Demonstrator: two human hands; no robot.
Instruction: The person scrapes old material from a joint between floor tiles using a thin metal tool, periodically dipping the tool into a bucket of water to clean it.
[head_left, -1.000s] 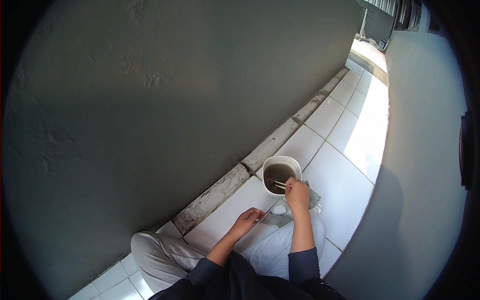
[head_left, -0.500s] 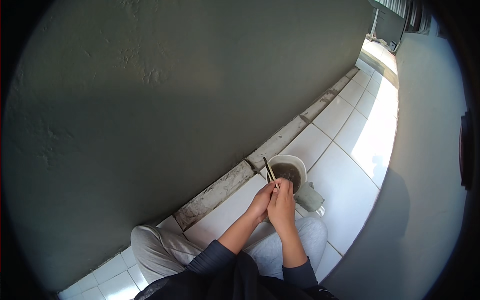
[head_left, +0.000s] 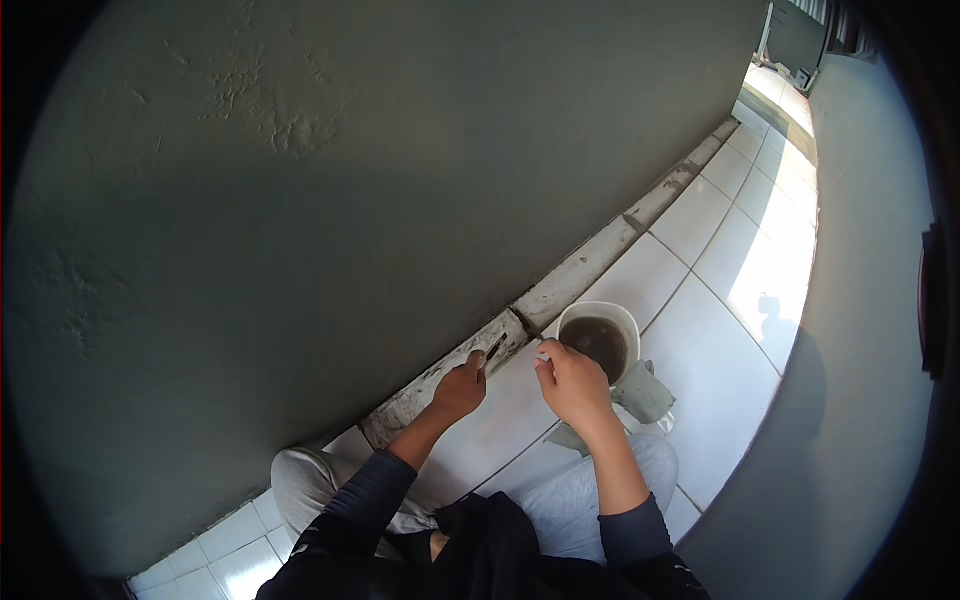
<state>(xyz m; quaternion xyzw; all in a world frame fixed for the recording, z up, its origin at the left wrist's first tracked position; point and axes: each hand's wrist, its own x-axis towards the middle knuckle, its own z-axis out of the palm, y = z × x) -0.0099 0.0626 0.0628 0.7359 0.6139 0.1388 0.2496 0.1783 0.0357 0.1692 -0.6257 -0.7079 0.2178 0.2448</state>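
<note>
My left hand [head_left: 462,388] is closed around a thin dark-tipped stick [head_left: 497,347], which points toward the far right in front of the marbled baseboard. To the right, apart from it, my right hand [head_left: 575,385] has thumb and fingers pinched together beside a white container [head_left: 634,325]. What the pinch holds, if anything, I cannot make out. Murky grey-brown liquid [head_left: 597,342] stands in the container, partly covered by the right hand. A grey-green cloth-like piece [head_left: 645,393] sits against its near right side, with a small white handle-like loop [head_left: 667,419] below.
A marbled baseboard [head_left: 575,275] runs along the dark grey wall [head_left: 350,220] on the left. White floor tiles [head_left: 710,330] stretch away to the far right, beside a pale wall [head_left: 870,250]. Another grey-green piece [head_left: 568,438] lies under my right wrist.
My hands were together over the container's near edge, with a dark and a pale stick showing. They are now apart: left hand moved left with the dark-tipped stick, and the pale stick no longer shows.
</note>
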